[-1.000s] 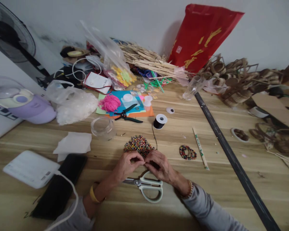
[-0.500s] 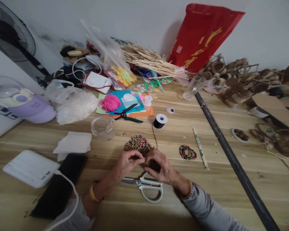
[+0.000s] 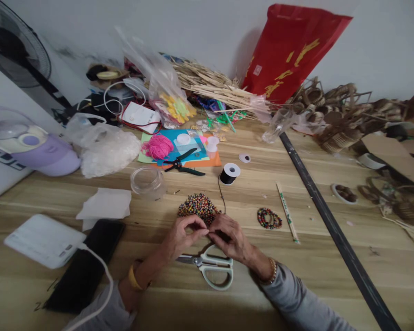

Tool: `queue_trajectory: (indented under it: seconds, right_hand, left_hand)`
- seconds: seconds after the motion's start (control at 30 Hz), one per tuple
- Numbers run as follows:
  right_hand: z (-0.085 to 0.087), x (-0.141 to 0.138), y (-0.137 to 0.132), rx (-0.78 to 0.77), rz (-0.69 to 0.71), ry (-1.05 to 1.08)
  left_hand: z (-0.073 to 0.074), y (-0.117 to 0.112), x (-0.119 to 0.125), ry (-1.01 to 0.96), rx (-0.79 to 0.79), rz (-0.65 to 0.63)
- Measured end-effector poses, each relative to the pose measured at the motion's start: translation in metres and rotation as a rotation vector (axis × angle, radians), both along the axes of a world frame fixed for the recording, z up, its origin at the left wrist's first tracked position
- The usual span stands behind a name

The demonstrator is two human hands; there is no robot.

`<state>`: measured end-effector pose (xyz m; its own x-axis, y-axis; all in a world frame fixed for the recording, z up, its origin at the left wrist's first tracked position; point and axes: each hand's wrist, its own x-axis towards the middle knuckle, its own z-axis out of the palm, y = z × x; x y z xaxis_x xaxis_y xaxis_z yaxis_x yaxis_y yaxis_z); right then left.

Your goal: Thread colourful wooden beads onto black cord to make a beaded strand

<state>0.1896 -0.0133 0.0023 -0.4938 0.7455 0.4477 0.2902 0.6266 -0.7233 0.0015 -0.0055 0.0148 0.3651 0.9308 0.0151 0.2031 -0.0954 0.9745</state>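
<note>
A pale, streaky wood-grain worktop [image 3: 317, 276] is carrying two hands' close fingertip work beside small, round beads.
The left hand [image 3: 182, 236] is curving its fingers into a loop, thumb and forefinger pressing together at the tips; the right hand [image 3: 232, 236] is meeting it tip to tip, its fingers likewise pressing together, though whatever they are pinching is too small to tell. Scissors [image 3: 202, 266] with smooth, pale looped handles are lying nearer the wearer, the metal blade pointing left. The heap of glossy, multicoloured beads [image 3: 198, 206] is resting just beyond the fingertips, and looped bead strands [image 3: 260, 219] are lying to the right. A white-flanged spool [image 3: 227, 176] is standing behind, its thin black cord [image 3: 222, 195] trailing toward the right hand.
</note>
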Motion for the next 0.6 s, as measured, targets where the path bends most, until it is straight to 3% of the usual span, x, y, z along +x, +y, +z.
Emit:
queue_trajectory:
  seconds: [0.6]
  right_hand:
    - [-0.0059,-0.0002,-0.0004,0.028,-0.033,0.002]
  left_hand:
    - [-0.0077,0.0,0.0009,0.112,0.19,-0.009]
